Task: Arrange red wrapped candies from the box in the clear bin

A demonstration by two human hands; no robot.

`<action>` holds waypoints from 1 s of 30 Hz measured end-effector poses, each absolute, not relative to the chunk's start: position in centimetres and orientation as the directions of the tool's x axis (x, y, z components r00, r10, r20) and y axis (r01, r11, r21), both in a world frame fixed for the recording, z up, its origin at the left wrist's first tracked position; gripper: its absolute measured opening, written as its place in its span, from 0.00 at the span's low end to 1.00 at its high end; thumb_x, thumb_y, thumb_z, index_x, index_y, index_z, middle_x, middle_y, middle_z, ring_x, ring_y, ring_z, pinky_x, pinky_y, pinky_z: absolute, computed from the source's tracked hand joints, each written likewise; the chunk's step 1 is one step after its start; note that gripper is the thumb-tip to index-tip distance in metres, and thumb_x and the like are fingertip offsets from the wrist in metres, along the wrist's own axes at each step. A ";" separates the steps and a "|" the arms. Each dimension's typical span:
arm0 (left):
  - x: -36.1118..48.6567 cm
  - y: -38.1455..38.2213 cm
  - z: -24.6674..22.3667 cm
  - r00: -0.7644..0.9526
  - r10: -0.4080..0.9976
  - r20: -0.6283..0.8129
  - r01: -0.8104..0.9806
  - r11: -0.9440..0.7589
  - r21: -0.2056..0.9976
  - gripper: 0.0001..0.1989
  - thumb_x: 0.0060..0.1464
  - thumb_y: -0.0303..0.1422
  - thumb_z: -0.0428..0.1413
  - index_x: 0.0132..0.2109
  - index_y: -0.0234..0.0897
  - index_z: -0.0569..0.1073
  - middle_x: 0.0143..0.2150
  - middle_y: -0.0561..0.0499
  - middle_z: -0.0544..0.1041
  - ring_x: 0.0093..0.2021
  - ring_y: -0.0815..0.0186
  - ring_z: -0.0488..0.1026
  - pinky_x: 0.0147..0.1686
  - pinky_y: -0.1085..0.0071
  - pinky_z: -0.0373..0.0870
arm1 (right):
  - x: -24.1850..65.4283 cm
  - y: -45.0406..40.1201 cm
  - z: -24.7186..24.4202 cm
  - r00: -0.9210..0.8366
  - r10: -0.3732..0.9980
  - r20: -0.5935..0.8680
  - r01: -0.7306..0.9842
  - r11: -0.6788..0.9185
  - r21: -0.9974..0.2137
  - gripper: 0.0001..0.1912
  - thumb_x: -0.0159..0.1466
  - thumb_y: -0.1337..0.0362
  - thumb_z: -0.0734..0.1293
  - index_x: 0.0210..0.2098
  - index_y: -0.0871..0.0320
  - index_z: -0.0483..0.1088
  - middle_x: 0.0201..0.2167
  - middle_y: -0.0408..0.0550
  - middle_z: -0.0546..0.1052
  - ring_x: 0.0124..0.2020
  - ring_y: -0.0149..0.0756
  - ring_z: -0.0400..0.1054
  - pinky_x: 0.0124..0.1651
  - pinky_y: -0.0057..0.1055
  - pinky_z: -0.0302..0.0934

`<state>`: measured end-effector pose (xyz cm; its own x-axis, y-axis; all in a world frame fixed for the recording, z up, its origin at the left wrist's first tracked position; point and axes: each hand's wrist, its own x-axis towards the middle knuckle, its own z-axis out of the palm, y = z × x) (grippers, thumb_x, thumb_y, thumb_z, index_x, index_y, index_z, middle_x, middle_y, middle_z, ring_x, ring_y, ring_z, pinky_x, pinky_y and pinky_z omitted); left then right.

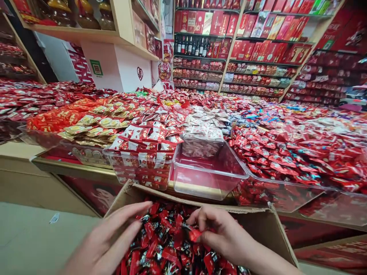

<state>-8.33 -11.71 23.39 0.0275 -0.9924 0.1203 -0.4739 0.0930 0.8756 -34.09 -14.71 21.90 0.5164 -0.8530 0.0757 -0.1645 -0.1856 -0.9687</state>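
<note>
Below me a cardboard box point(258, 225) holds a heap of small red-and-black wrapped candies point(160, 244). My right hand point(219, 233) is over the heap, its thumb and fingers pinching a red wrapped candy point(195, 235). At the left side of the box, my left hand point(114, 233) is slightly blurred, with its fingers stretched out and thumb apart. It touches or hovers just over the candies; I cannot tell which. Beyond the box's far edge stands a clear plastic bin point(210, 172), with white packets point(205, 131) stacked at its back and bare floor in front.
Left of that bin, another clear bin point(143, 168) is filled with red-and-white packets. Red packets point(286, 156) are piled high on the right, gold ones point(100, 124) on the left. Shelves point(229, 49) of boxes and bottles line the back wall. A wooden cabinet point(120, 32) overhangs the upper left.
</note>
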 end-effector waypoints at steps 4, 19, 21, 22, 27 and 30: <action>-13.9 -13.6 24.6 -0.401 -0.867 -0.298 -0.124 -0.270 0.955 0.20 0.53 0.44 0.49 0.51 0.40 0.67 0.45 0.47 0.74 0.38 0.66 0.72 0.34 0.72 0.69 | -33.9 -13.9 23.7 0.522 -0.829 0.201 0.058 -0.200 -0.978 0.08 0.53 0.73 0.63 0.22 0.57 0.59 0.37 0.48 0.74 0.40 0.33 0.67 0.43 0.31 0.59; -16.7 -15.1 24.7 -0.140 -0.990 -0.027 0.191 -0.054 0.980 0.11 0.42 0.30 0.61 0.36 0.34 0.70 0.28 0.55 0.76 0.27 0.75 0.71 0.29 0.81 0.68 | -33.8 -14.7 23.8 0.230 -0.973 -0.020 0.143 0.054 -0.988 0.12 0.53 0.58 0.68 0.30 0.60 0.66 0.23 0.42 0.71 0.24 0.26 0.64 0.29 0.25 0.62; -16.6 -15.0 24.9 -0.213 -0.976 -0.054 0.177 -0.093 0.980 0.15 0.45 0.32 0.60 0.42 0.36 0.69 0.36 0.52 0.77 0.30 0.72 0.73 0.29 0.78 0.70 | -34.1 -14.9 24.2 0.217 -0.974 0.069 0.057 -0.058 -0.997 0.09 0.54 0.59 0.67 0.29 0.59 0.67 0.24 0.42 0.72 0.25 0.26 0.64 0.29 0.24 0.61; -16.5 -14.9 25.0 -0.265 -0.961 -0.073 0.145 -0.114 0.983 0.16 0.46 0.32 0.59 0.44 0.37 0.68 0.37 0.50 0.77 0.31 0.70 0.74 0.28 0.77 0.70 | -34.2 -14.9 24.4 0.226 -0.964 0.138 -0.001 -0.142 -0.990 0.08 0.55 0.60 0.67 0.29 0.58 0.68 0.25 0.43 0.72 0.27 0.28 0.65 0.31 0.25 0.61; -15.1 -14.5 25.6 -0.256 -0.887 0.383 -0.158 0.429 0.889 0.07 0.48 0.25 0.55 0.36 0.38 0.73 0.41 0.48 0.76 0.42 0.64 0.73 0.41 0.70 0.70 | -34.2 -14.8 25.9 0.196 -0.942 0.274 -0.092 -0.296 -0.951 0.06 0.57 0.62 0.64 0.34 0.55 0.69 0.41 0.48 0.71 0.40 0.34 0.66 0.42 0.30 0.61; -14.2 -14.7 25.8 -0.305 -0.650 0.696 -0.316 0.759 0.570 0.16 0.47 0.18 0.51 0.39 0.43 0.73 0.48 0.50 0.72 0.46 0.65 0.70 0.44 0.71 0.68 | -33.3 -14.6 26.4 0.199 -0.977 0.076 0.121 -0.053 -0.991 0.12 0.58 0.58 0.64 0.40 0.55 0.66 0.36 0.46 0.72 0.30 0.29 0.66 0.33 0.26 0.62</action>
